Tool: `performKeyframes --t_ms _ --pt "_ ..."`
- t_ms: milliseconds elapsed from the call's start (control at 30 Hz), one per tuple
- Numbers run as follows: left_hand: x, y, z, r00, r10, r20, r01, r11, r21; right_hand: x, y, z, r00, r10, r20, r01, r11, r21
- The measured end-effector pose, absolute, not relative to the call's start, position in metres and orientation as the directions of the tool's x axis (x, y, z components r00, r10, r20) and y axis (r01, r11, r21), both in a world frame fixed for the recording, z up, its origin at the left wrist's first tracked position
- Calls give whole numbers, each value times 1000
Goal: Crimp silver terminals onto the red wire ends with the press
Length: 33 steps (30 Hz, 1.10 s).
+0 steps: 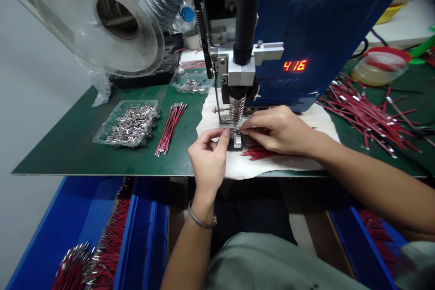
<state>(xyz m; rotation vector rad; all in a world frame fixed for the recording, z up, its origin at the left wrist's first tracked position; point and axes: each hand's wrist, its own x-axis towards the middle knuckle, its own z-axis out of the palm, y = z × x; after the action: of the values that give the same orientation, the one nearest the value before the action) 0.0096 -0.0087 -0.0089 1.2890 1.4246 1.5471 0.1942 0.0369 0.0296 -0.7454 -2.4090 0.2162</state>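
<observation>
Soft, moderate light covers your counter, deepening to shadow beneath it at six o'clock. Red digits glow between one and two o'clock; a clear reel carries pale sheen at ten. Your left hand and right hand look clear, though fingertip detail is soft. Wide-angle stretching and blur affect your edges, notably around four o'clock.

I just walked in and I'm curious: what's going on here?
A person's left hand and right hand are at either side of a small metal fixture, under the coiled spring of a blue machine. Whatever the fingertips pinch is too small to tell. Red wires lie by the right hand, over a white cloth. Farther left, a wire bundle lies beside a clear tray of metal parts.
</observation>
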Motion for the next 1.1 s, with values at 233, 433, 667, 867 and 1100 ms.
performKeyframes --t_ms 233,433,667,867,1100 --pt "9 -9 -8 -295 930 222 151 -184 971 195 36 30 -665 575 476 481 818 -317" --pt "9 -8 -9 -296 930 219 152 -180 972 195 38 31 -674 560 482 473 828 -301" --pt "9 -8 -9 -288 931 224 172 -180 969 197 38 31 -694 515 504 447 856 -259" --pt "9 -9 -9 -293 930 221 173 -175 969 197 38 31 -690 508 515 448 859 -247" --pt "10 -9 -8 -293 931 217 161 -176 971 193 36 30 -670 559 488 488 828 -278"
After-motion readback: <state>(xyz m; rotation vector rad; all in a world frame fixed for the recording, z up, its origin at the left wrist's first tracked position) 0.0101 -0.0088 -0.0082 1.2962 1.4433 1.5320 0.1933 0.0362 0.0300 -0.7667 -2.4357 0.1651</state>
